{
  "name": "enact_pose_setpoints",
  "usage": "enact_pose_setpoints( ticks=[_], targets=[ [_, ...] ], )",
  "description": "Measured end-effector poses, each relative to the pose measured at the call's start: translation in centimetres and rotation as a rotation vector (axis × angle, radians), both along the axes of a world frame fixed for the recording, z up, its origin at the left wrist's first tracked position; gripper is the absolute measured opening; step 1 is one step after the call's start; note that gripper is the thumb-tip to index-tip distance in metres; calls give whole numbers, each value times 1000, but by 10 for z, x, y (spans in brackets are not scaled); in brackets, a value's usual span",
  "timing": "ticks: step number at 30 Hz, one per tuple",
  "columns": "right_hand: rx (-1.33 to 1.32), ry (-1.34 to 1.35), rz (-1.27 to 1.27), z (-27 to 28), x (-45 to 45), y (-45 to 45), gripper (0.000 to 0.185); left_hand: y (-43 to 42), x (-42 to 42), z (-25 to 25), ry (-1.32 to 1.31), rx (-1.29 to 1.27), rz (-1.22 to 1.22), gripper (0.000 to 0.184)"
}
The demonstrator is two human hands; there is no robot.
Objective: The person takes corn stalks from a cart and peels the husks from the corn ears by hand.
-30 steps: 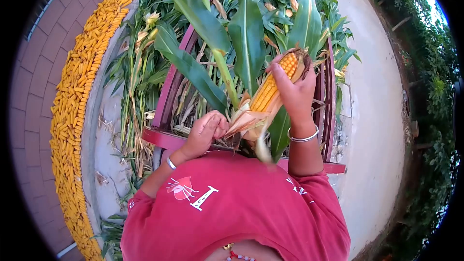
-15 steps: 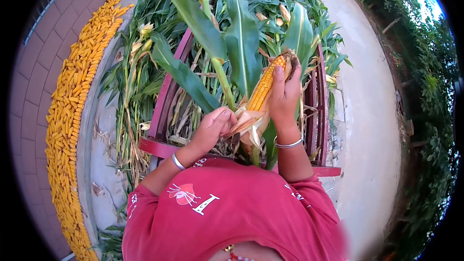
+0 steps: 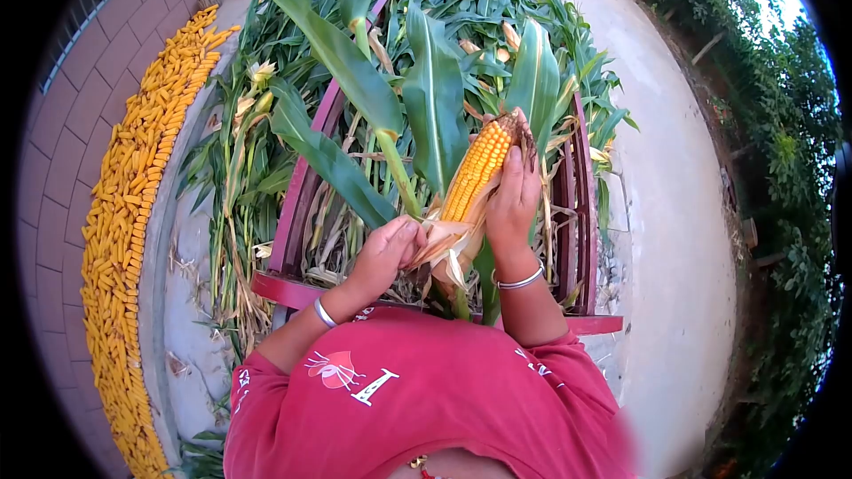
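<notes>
Over the red frame (image 3: pixel 271 287), a tall green stalk (image 3: pixel 395 170) leaned forward and left, while the half-bared corn cob (image 3: pixel 476 176) slanted the other way, tip forward and right. The right hand (image 3: pixel 513 202) was nearer that tip, its grip wrapped round the cob's right side; the left hand (image 3: pixel 387 254) pinched the husk (image 3: pixel 451 239) beside the lower end.

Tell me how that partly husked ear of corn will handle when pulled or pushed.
The ear of corn will probably feel stiff and fairly solid, given its straight form and tightly packed kernels. The husk looks thin and papery where peeled back, so it should bend or tear readily. Its rounded shape suggests it might roll once loose.
</notes>
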State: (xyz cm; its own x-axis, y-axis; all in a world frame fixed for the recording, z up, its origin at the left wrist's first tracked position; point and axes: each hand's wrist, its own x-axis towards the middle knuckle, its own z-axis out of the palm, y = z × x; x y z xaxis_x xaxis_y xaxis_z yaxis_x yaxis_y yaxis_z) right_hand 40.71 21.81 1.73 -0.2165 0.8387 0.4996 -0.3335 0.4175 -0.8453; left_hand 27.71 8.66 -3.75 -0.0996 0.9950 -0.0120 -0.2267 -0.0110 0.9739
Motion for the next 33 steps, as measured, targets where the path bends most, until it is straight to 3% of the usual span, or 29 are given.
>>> enact_pose_setpoints(
  ticks=[6,8,9,11,12,14,15,16,18,20,24,25,27,28,30,31,33],
  targets=[
    [-59,-76,-139,-3,6,2,35,2,1,-4,0,18,4,32],
    [-351,128,-137,0,5,4,33,0,0,-3,-39,5,-19,26],
    [-354,131,-143,-3,7,7,33,0,1,-2,-37,2,-24,26],
    [-695,473,85,-10,15,15,31,0,5,3,-100,-5,21,17],
    [-700,478,80,-11,15,16,31,-1,3,8,-97,-12,16,17],
    [-920,718,157,-12,19,17,29,-2,-1,20,167,7,16,36],
    [-926,971,436,-40,32,28,26,-1,-5,33,454,24,-9,58],
    [-935,973,429,-41,32,28,26,2,-4,40,452,14,-13,58],
    [-931,1038,433,-37,31,25,25,8,5,52,1049,364,119,67],
    [-937,1122,428,-20,28,14,26,8,11,56,1074,270,67,70],
    [-255,336,221,-25,47,5,27,15,11,56,1387,191,-63,57],
    [149,-125,95,-46,63,1,29,18,6,53,1415,146,-131,50],
    [465,-680,-16,-87,93,-20,35,21,-9,48,1443,179,-195,36],
    [374,-773,3,-104,107,-37,39,20,-15,48,1444,172,-193,36],
    [451,-865,-51,-131,137,-64,37,17,-23,49,1473,353,-262,38],
    [267,-875,-16,-203,164,-89,35,18,-33,46,1491,362,-305,38],
    [300,-952,-20,-201,158,-107,37,19,-41,43,1495,394,-317,37]
  ],
)
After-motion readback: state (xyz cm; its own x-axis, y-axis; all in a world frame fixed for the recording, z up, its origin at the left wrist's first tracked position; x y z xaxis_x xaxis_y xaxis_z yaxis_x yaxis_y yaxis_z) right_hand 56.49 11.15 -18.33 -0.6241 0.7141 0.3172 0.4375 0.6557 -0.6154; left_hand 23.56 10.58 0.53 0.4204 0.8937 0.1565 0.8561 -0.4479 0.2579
